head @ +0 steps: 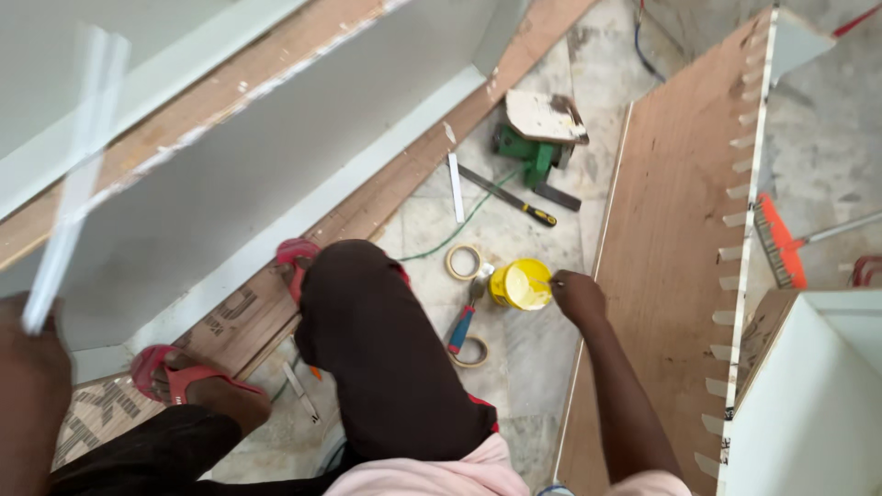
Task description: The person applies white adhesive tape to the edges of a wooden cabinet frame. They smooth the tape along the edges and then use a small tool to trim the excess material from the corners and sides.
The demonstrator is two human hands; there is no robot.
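Left hand [32,367] cut off at 8 o'clock, fingers closed round blurred white strip [73,174] | right hand [574,296] fingertips pinched at rim of round yellow can [520,284], centre-frame on mottled stone floor [533,367]; pinched item indiscernible.

Marbled stone floor [542,358], plywood panels [661,276] — daylight

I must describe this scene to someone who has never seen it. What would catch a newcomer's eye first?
First comes the round yellow tub on the stone floor at the centre, with the right hand at its rim. Next is the left hand at the left edge, raising a long white strip that looks blurred. Behind the tub lie two rolls of beige tape and a green power tool.
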